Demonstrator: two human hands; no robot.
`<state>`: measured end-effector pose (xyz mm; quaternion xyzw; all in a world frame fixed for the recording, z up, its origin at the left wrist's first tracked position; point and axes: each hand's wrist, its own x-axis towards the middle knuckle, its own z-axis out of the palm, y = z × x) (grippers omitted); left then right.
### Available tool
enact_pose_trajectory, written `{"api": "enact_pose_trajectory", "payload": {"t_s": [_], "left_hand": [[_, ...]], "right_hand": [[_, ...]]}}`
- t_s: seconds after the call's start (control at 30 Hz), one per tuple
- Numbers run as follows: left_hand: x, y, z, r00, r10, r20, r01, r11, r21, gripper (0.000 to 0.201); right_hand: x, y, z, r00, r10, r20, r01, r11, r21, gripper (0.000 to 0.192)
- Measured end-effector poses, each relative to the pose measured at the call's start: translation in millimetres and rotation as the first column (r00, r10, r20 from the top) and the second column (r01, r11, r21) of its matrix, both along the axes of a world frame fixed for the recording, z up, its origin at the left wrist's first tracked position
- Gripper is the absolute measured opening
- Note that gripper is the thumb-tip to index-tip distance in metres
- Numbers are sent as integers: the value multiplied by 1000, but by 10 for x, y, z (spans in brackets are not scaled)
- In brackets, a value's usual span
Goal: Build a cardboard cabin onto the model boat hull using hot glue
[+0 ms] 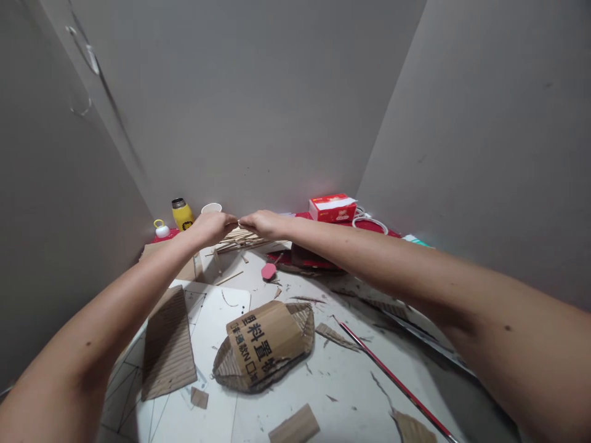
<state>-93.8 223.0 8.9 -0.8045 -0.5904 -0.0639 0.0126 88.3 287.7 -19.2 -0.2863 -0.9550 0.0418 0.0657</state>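
Cardboard piece (270, 337), large print: bold black characters are reading 塑料置物, running slantwise down its face, the last one curving away near the edge.
Cardboard piece, small print: a thinner line is running alongside, showing 通款N among square box outlines; its other characters are blurring.
Red box (341, 214): pale lettering is showing, too small to read.
Yellow bottle (181, 215): a black emblem is showing, its detail unclear.
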Motion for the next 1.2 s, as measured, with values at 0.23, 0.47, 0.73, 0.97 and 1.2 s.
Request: {"api": "enact_pose_trajectory", "payload": {"t_s": [0.23,0.47,0.73,0.97,1.2], "left_hand": [[15,29,-99,995,52,-85,-49,998,30,28],[44,89,-134,991,129,-41,-125,988,94,27],[89,207,-286,974,214,75,-221,970,102,29],[177,221,-383,938,263,227,-284,957,66,31],[290,409,-276,820,329,468,-393,919,42,33]], "right_hand": [[-46,-30,22,999,-19,28,18,1000,23,31],[-47,-6,69,997,-80,23,78,995,64,31],[-83,53,29,992,-128,19,127,989,72,31],[-73,88,6,984,-178,27,176,983,55,31],[-286,154,88,953,-301,-24,301,952,51,33]]}}
